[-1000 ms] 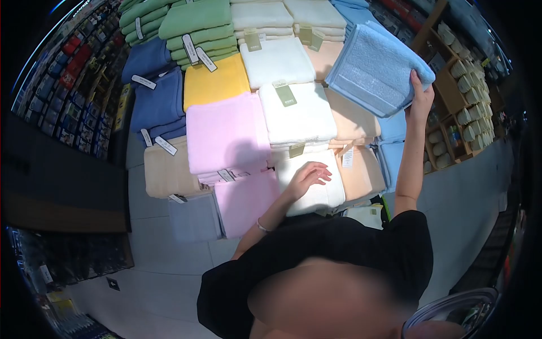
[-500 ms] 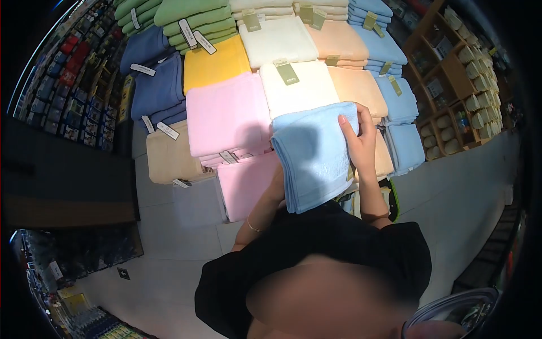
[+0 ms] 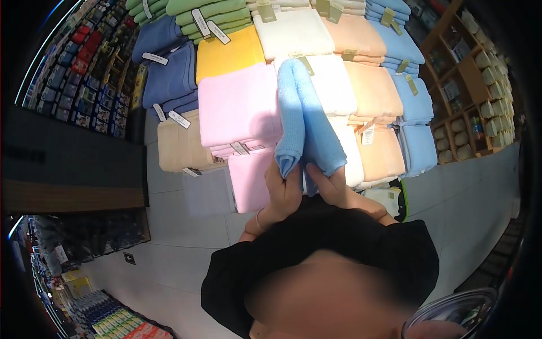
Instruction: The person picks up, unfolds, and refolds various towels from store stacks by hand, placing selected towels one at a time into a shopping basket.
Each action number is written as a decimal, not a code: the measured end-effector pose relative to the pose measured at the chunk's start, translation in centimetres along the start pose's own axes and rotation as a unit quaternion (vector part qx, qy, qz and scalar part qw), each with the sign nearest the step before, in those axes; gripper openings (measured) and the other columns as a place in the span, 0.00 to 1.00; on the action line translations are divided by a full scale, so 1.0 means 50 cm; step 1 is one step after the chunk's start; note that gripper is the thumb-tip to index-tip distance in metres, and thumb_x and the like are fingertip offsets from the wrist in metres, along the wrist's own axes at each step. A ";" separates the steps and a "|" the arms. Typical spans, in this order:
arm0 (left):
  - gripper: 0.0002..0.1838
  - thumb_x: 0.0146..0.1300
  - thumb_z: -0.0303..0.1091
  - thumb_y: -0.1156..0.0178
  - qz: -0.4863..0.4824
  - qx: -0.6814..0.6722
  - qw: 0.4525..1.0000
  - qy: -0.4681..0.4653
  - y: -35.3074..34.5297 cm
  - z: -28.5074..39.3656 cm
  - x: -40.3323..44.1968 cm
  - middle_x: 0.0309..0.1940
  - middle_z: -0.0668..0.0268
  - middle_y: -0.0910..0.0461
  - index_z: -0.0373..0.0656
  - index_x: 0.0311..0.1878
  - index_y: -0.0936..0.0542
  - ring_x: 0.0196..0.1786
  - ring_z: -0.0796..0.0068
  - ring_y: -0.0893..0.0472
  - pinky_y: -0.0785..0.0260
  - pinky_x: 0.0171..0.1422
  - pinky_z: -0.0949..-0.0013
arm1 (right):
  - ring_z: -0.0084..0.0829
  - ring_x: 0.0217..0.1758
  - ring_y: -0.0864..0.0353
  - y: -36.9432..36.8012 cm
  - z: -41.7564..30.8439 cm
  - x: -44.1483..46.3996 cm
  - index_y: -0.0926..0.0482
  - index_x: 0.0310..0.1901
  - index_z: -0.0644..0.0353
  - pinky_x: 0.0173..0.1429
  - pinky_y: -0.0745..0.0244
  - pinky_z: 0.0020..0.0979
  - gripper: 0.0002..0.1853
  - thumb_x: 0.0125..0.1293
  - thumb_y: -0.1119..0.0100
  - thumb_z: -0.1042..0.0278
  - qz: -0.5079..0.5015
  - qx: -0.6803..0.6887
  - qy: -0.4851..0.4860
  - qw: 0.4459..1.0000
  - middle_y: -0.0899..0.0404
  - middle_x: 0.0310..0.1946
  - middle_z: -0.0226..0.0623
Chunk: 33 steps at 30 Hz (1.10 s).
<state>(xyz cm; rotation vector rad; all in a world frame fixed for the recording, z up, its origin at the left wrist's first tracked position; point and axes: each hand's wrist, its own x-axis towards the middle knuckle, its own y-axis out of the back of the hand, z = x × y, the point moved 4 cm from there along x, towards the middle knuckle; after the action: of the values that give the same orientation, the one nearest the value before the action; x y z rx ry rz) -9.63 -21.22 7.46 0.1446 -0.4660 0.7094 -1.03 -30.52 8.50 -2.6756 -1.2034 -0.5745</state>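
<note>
Head view showed your left hand [image 3: 284, 191] and right hand [image 3: 332, 186] grasping the lower ends of a blue towel [image 3: 317, 133], bent double before you. Folding seemed in hand, the next move probably calling for even grips, while pink towels [image 3: 237, 107] and white towels [image 3: 333, 85] crowded the space beyond.

A blue towel [image 3: 320, 133], held upright, partly hides both hands [image 3: 284, 191] and covers some of the white towels [image 3: 334, 85] behind. Green towels [image 3: 228, 16] are cut off by the top edge. Print on the white tags [image 3: 179, 119] is too small to read. A blurred patch [image 3: 327, 291] obscures the person below.
</note>
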 end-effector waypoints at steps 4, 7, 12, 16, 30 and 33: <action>0.14 0.67 0.31 0.50 0.154 0.025 0.985 -0.077 0.074 0.004 0.019 0.33 0.53 0.19 0.27 0.42 0.24 0.34 0.69 0.21 0.32 0.41 0.69 | 0.27 0.48 0.27 0.093 0.011 0.011 0.28 0.51 0.72 0.54 0.34 0.28 0.17 0.66 0.47 0.68 0.159 0.045 -0.028 0.986 0.23 0.44 0.40; 0.19 0.70 0.38 0.53 0.244 0.074 0.965 -0.054 0.162 -0.004 0.045 0.31 0.60 0.20 0.27 0.39 0.24 0.34 0.78 0.24 0.33 0.39 0.73 | 0.19 0.39 0.26 0.227 0.025 0.052 0.23 0.45 0.71 0.45 0.32 0.23 0.15 0.66 0.43 0.64 0.266 0.033 0.008 0.963 0.21 0.37 0.33; 0.17 0.71 0.38 0.53 0.195 0.153 0.969 -0.013 0.206 -0.027 0.078 0.32 0.65 0.22 0.29 0.43 0.25 0.34 0.81 0.29 0.35 0.41 0.76 | 0.19 0.35 0.26 0.277 0.032 0.078 0.23 0.44 0.70 0.41 0.31 0.22 0.14 0.66 0.43 0.65 0.224 0.006 -0.058 0.973 0.21 0.35 0.34; 0.15 0.70 0.36 0.52 0.176 0.092 0.980 0.011 0.204 -0.042 0.086 0.31 0.67 0.23 0.31 0.42 0.25 0.34 0.84 0.31 0.37 0.41 0.78 | 0.19 0.36 0.25 0.285 0.040 0.080 0.23 0.46 0.70 0.41 0.30 0.22 0.15 0.66 0.44 0.65 0.196 0.040 -0.099 0.975 0.21 0.36 0.35; 0.11 0.65 0.35 0.44 0.176 0.163 0.961 0.139 0.236 -0.153 0.145 0.16 0.76 0.35 0.35 0.37 0.26 0.21 0.88 0.42 0.50 0.25 0.79 | 0.13 0.28 0.30 0.340 0.215 0.145 0.24 0.40 0.66 0.31 0.36 0.18 0.10 0.65 0.43 0.66 0.175 -0.071 -0.183 0.965 0.24 0.25 0.25; 0.14 0.64 0.33 0.43 0.119 0.110 0.973 0.164 0.240 -0.145 0.103 0.19 0.72 0.29 0.34 0.47 0.29 0.21 0.87 0.39 0.50 0.26 0.81 | 0.12 0.28 0.32 0.328 0.213 0.108 0.25 0.39 0.65 0.30 0.39 0.17 0.09 0.65 0.43 0.66 0.193 -0.106 -0.176 0.960 0.25 0.25 0.24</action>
<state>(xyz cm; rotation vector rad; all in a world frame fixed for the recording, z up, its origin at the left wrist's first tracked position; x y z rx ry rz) -11.48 -7.05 3.07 0.1777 -0.0871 1.0012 17.45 -34.67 1.24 -3.1776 -0.6712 -0.1794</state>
